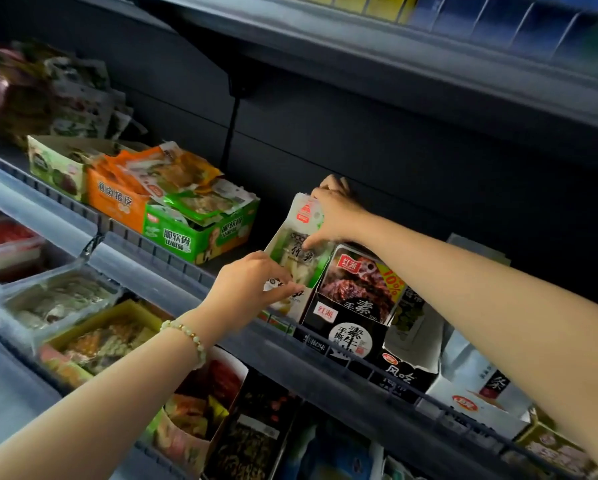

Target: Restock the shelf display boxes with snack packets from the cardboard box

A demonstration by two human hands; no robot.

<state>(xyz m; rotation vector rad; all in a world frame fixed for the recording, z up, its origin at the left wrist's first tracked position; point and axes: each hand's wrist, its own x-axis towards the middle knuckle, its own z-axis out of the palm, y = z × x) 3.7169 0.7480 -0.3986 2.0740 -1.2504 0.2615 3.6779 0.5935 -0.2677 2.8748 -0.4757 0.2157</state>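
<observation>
On the middle shelf (172, 268), just left of the black cardboard display box (346, 327), I hold a white-and-green soft plastic snack packet (299, 249) upright, right hand (335, 213) pinching its top, left hand (252, 285) pinching its lower half. It looks light, floppy and slick; I'd grip the sealed edges.

Head-worn view, close, angled toward shelf (159, 268)

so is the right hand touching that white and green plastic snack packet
Touching. The head view shows the right hand gripping the white and green plastic snack packet near its top, thumb pressed on the printed front.
</observation>
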